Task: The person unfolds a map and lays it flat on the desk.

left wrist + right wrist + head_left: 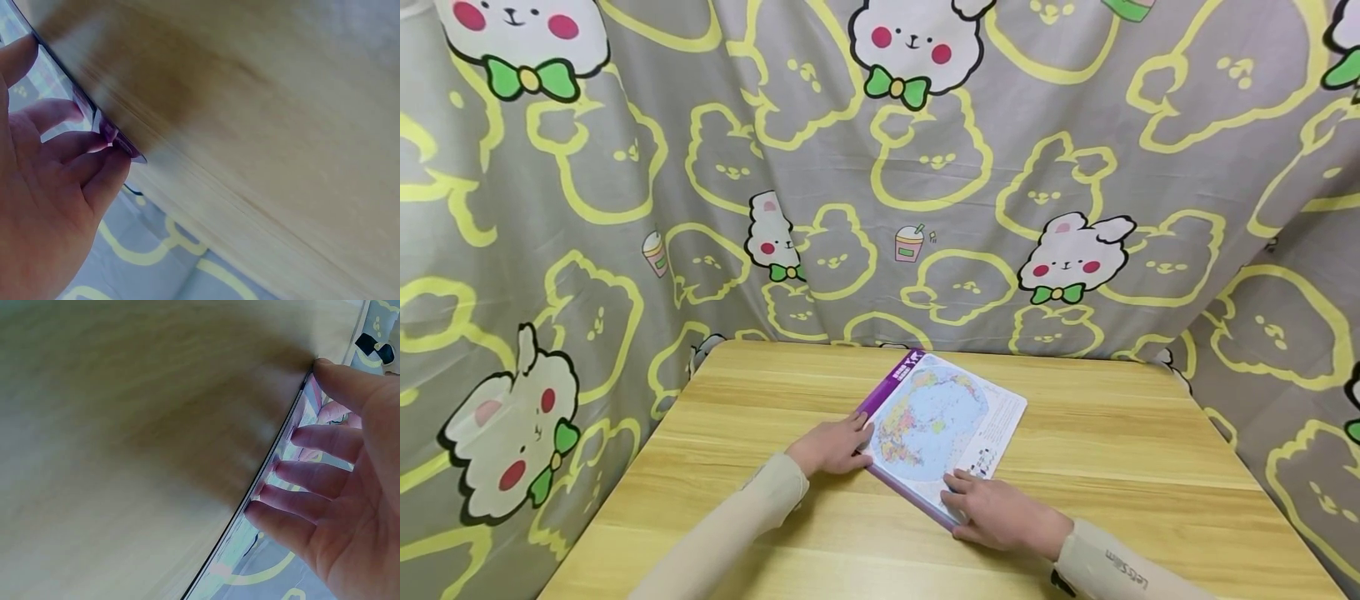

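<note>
A flat, glossy world map (936, 425) lies turned at an angle on the wooden table, a purple strip with white lettering along its upper left side. At its left corner is my left hand (835, 444), fingers spread over the purple border and thumb by the near edge. My right hand (1000, 510) rests at the near right corner, its fingers lying on the printed face. In the right wrist view the fingers (312, 478) touch the shiny surface, with the thumb at the dark edge. The left wrist view has fingertips (115, 165) against the purple border.
The wooden table (1112, 467) extends around the map on all sides. Grey curtains (820, 167) with rabbit and yellow outline prints hang behind it and along both sides. Light sleeves (722, 533) cover both forearms.
</note>
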